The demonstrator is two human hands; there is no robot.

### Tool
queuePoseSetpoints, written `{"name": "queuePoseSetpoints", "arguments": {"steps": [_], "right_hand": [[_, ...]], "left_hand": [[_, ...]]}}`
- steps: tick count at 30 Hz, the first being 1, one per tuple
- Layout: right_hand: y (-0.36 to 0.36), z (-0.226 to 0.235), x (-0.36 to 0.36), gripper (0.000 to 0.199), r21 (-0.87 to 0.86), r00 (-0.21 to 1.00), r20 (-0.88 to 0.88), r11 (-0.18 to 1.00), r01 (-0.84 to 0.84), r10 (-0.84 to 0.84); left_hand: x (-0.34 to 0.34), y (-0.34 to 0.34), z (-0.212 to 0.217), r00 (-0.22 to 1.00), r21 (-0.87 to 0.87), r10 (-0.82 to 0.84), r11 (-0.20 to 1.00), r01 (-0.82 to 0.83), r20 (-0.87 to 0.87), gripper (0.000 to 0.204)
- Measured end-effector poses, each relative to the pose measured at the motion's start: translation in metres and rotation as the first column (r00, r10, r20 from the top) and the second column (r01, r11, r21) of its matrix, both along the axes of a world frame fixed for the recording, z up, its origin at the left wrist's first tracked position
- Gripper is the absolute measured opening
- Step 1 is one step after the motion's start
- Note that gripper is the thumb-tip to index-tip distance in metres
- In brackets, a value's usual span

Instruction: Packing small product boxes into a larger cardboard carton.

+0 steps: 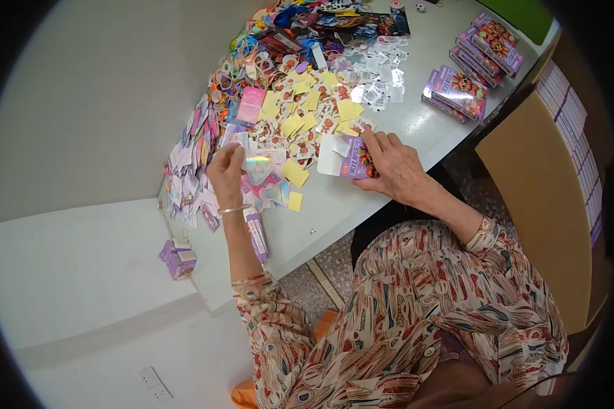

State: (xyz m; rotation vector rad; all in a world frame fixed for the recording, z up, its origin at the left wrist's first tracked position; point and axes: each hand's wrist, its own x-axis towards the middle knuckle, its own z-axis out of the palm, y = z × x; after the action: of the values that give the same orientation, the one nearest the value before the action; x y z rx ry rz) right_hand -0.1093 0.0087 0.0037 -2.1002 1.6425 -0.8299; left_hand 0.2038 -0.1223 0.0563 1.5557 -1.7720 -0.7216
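My left hand [226, 172] holds a shiny iridescent card packet [260, 163] just above the white table [389, 129], near a spread of flat purple and white wrappers. My right hand [394, 163] rests on a small purple carton [348, 157] with its white flap open, pressing it to the tabletop. Yellow paper slips [300, 123] and small picture cards lie scattered between and beyond both hands.
Stacks of purple boxes [457, 92] sit at the table's right, more [494, 42] behind them. A heap of colourful rings and packets [300, 34] fills the far end. A small purple box [177, 258] lies on the floor at the left. A tan cabinet [546, 204] stands at the right.
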Motion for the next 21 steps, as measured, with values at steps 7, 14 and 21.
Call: {"name": "queuePoseSetpoints", "arguments": {"steps": [7,14,21], "right_hand": [[-0.001,0.0,0.006,0.093,0.032,0.998,-0.041,0.998,0.049,-0.047],[0.003,0.001,0.006,0.089,-0.003,0.998,-0.026,0.998,0.062,-0.062],[0.009,-0.002,0.007,0.079,-0.002,1.0,-0.014,1.0,0.026,-0.026]], "left_hand": [[-0.112,0.071,0.035,0.847,-0.231,-0.082,0.972,-0.049,-0.526,0.011],[-0.134,0.093,-0.009,0.899,-0.207,-0.075,0.978,-0.018,-0.431,0.007],[-0.159,0.105,-0.02,0.988,-0.415,-0.091,0.9,0.134,0.122,0.011]]}}
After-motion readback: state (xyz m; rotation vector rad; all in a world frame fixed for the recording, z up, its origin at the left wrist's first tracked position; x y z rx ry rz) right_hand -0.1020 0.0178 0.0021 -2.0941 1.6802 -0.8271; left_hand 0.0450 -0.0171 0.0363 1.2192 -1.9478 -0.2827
